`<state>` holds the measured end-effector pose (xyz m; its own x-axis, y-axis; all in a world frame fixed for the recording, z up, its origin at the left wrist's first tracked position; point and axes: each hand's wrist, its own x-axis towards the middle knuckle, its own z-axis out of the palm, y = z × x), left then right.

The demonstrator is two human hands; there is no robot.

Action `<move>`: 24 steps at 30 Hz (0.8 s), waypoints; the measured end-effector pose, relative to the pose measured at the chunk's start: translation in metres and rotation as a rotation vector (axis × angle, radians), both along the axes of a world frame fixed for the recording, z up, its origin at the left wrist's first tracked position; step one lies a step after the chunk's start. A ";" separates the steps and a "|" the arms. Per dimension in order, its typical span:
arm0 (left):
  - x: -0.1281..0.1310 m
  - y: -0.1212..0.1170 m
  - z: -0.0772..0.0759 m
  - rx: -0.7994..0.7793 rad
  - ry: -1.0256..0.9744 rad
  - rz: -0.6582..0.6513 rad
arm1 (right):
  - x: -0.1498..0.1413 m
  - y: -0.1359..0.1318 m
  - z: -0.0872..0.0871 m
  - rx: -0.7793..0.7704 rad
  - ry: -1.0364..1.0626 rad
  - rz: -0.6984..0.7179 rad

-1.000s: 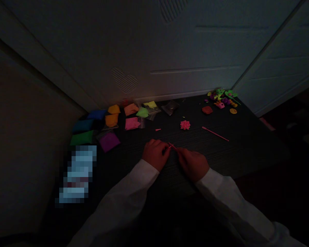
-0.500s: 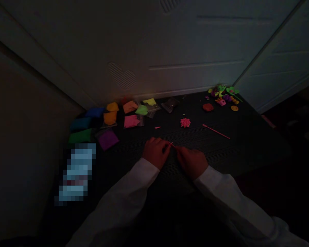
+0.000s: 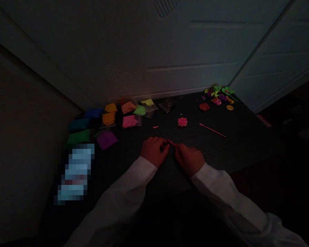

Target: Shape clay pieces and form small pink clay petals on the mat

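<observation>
My left hand (image 3: pixel 154 150) is closed in a pinch, with a small bit of pink clay at its fingertips that is mostly hidden. Close on its right, my right hand (image 3: pixel 190 158) grips a thin pink modelling tool (image 3: pixel 170 141), whose tip reaches the left fingertips. Beyond the hands lies a pink clay flower (image 3: pixel 182 122) with many petals. A small pointed pink piece (image 3: pixel 156 127) rests to its left. Another pink modelling tool (image 3: pixel 212 130) lies slantwise to the right of the flower. The scene is dark, so fine detail is lost.
Bags of coloured clay, such as a purple one (image 3: pixel 106 140) and a pink one (image 3: pixel 129 121), lie at the left. A blurred bright screen (image 3: pixel 78 171) is nearer me. Small clay figures (image 3: pixel 217 94) and a red lump (image 3: pixel 204 107) sit back right, before a white panel (image 3: pixel 170 80).
The view has shifted slightly, so most things appear a little further left. Both hands stay together, and the tool's tip has moved slightly at the left fingertips.
</observation>
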<state>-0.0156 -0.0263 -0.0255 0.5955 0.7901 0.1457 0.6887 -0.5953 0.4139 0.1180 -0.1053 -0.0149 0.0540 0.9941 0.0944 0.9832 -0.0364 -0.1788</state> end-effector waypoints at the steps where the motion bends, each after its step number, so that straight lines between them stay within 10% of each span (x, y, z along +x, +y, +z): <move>1: -0.001 0.001 0.000 -0.010 -0.014 -0.007 | 0.000 0.000 0.000 0.004 0.019 0.005; 24: -0.012 0.004 0.010 -0.046 0.088 -0.078 | 0.001 -0.005 -0.002 0.062 0.074 -0.054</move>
